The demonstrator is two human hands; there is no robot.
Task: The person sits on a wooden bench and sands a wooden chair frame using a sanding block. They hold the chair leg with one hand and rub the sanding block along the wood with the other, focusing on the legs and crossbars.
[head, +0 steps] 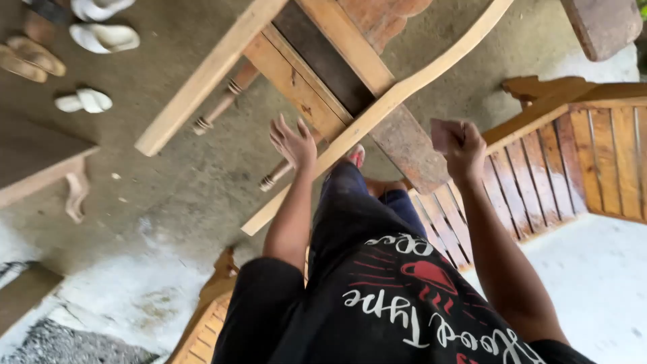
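Grey concrete floor [168, 182] spreads under an unfinished wooden chair frame [317, 74] that lies tipped over, its long curved rail [404, 87] running diagonally between the person's hands. Left hand [294, 143] is spread open with fingers apart, hovering just beside the curved rail and a turned spindle [278, 174], gripping nothing. Right hand [461, 147] is closed around a small brownish piece, likely sandpaper [445, 132], held just above the rail's lower side. Slatted wooden panel [539, 168] lies at the right, and pale sandals [94, 40] sit well apart at upper left
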